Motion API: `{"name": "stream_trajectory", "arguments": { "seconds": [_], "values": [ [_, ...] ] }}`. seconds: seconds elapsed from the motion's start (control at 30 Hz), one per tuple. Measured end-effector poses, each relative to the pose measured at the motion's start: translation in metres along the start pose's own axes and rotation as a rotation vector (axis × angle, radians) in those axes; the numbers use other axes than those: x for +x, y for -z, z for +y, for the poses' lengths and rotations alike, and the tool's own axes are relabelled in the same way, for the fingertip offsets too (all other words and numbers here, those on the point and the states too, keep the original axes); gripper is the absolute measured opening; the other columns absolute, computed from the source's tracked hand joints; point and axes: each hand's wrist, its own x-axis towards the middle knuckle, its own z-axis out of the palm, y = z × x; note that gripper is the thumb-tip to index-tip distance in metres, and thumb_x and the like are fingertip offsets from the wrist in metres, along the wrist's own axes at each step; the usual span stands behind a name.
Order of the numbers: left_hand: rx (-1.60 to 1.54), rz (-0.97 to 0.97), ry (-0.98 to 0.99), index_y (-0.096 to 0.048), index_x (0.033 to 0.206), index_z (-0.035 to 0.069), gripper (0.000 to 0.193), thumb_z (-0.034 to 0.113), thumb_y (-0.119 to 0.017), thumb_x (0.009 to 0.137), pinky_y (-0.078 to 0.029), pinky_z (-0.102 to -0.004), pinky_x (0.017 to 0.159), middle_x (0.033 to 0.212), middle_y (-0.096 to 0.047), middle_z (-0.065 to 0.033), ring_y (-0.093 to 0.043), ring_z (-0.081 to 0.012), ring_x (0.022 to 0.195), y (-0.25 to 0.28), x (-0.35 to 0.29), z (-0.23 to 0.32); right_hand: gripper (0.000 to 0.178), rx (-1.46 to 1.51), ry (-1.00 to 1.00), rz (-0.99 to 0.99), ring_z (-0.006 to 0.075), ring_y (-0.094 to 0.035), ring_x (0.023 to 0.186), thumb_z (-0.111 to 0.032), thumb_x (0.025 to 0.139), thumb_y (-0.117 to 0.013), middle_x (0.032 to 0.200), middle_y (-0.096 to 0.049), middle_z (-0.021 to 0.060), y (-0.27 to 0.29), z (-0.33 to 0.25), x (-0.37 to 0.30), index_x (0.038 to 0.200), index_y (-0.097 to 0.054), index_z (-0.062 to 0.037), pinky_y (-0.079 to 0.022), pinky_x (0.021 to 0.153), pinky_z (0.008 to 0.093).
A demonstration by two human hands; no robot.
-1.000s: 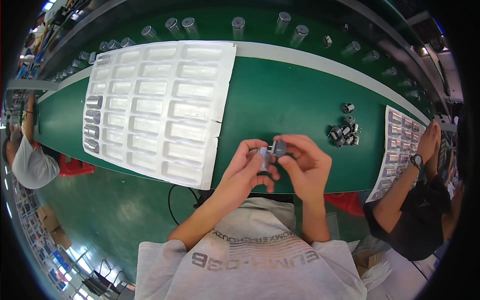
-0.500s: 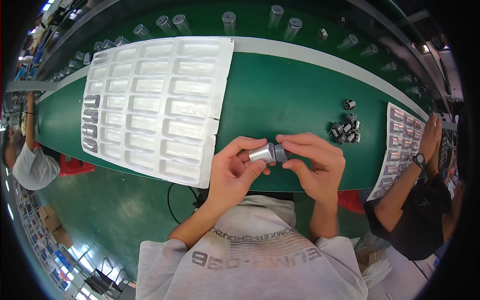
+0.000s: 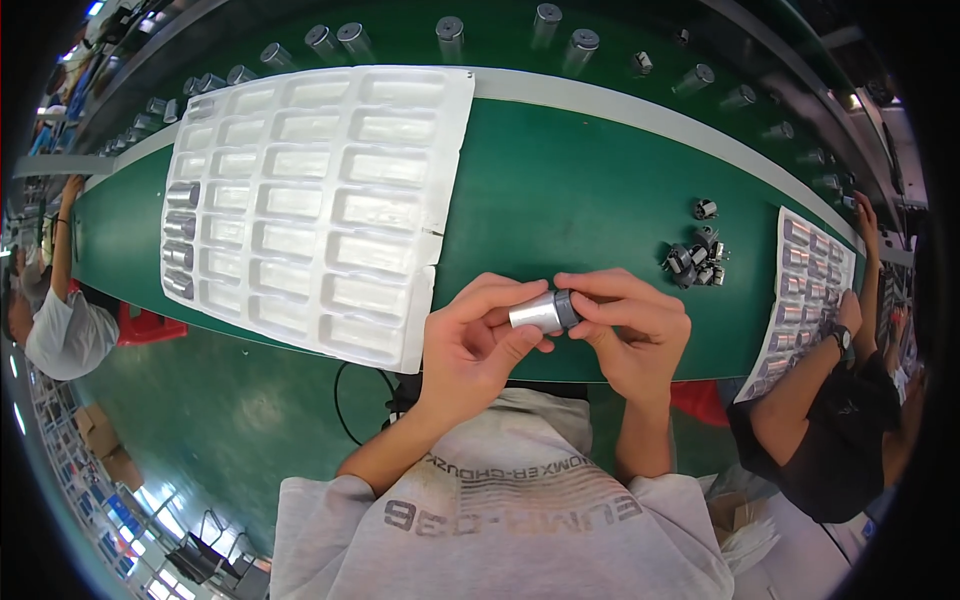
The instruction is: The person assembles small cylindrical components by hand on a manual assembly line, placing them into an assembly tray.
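Observation:
Above the bench's front edge, my left hand is closed round a silver metal cylinder, which lies nearly level and tilts up a little to the right. The thumb and fingertips of my right hand pinch the dark end cap at the cylinder's right end. Cap and cylinder sit flush against each other. Left of my hands lies a white moulded tray with several silver cylinders in its leftmost column. To the right is a small heap of dark and metal parts, one part apart from it.
Several upright metal cylinders stand in a row beyond the pale rail. At right, a co-worker's hand is over a second tray filled with cylinders. Another person sits far left by a red stool.
The gap between cap and cylinder has closed, and my right fingers have come in toward the left hand. One of the co-worker's hands has come down over the right tray.

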Motion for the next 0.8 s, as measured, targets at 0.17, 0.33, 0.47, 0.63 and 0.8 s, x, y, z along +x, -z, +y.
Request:
{"name": "stream_trajectory", "arguments": {
  "seconds": [0.17,0.33,0.47,0.63,0.8],
  "values": [
    [0.173,0.035,-0.135,-0.060,0.125,-0.006,0.035,-0.006,-0.066,0.090,-0.060,-0.0304,0.083,0.115,-0.057,-0.0145,-0.066,-0.0235,0.101,-0.003,0.001,0.001,0.005,0.021,0.003,0.038,0.0236,-0.068,0.083,0.002,0.083,-0.074,0.102,-0.072,0.0242,-0.002,-0.002,0.001,0.089,-0.074,0.0019,-0.056,0.060,0.0245],
    [0.023,-0.014,-0.057,-0.061,0.124,-0.005,0.034,-0.003,-0.067,0.091,-0.059,-0.0281,0.082,0.112,-0.059,-0.0155,-0.069,-0.0235,0.095,-0.006,0.005,0.006,0.001,0.060,0.009,0.018,0.0271,-0.070,0.086,0.002,0.084,-0.073,0.101,-0.072,0.0251,0.004,-0.002,0.007,0.084,-0.073,0.0017,-0.059,0.067,0.0301],
    [0.066,-0.006,-0.091,-0.062,0.124,-0.006,0.034,-0.002,-0.068,0.091,-0.059,-0.0275,0.081,0.110,-0.059,-0.0153,-0.069,-0.0240,0.095,-0.002,0.008,0.007,0.005,-0.026,0.130,-0.031,0.0304,-0.071,0.094,0.001,0.085,-0.073,0.099,-0.072,0.0245,0.001,0.010,0.008,0.081,-0.070,0.0016,-0.058,0.082,0.0417],
    [0.047,-0.047,-0.015,-0.056,0.132,-0.004,0.045,0.001,-0.070,0.090,-0.055,-0.0316,0.093,0.122,-0.059,-0.0159,-0.065,-0.0259,0.111,0.003,0.024,0.018,0.004,-0.007,0.018,0.048,0.0286,-0.070,0.097,0.001,0.086,-0.072,0.103,-0.070,0.0225,-0.007,0.004,0.021,0.083,-0.068,0.0015,-0.055,0.088,0.0431],
    [0.399,0.021,-0.181,-0.049,0.135,-0.007,0.051,0.013,-0.068,0.092,-0.048,-0.0416,0.103,0.131,-0.059,-0.0221,-0.060,-0.0334,0.122,0.021,0.035,0.069,0.011,-0.664,0.214,0.259,0.0224,-0.069,0.093,0.002,0.083,-0.071,0.108,-0.071,0.0161,0.052,0.020,0.106,0.093,-0.068,0.0023,-0.054,0.083,0.0315]
  ]
}}
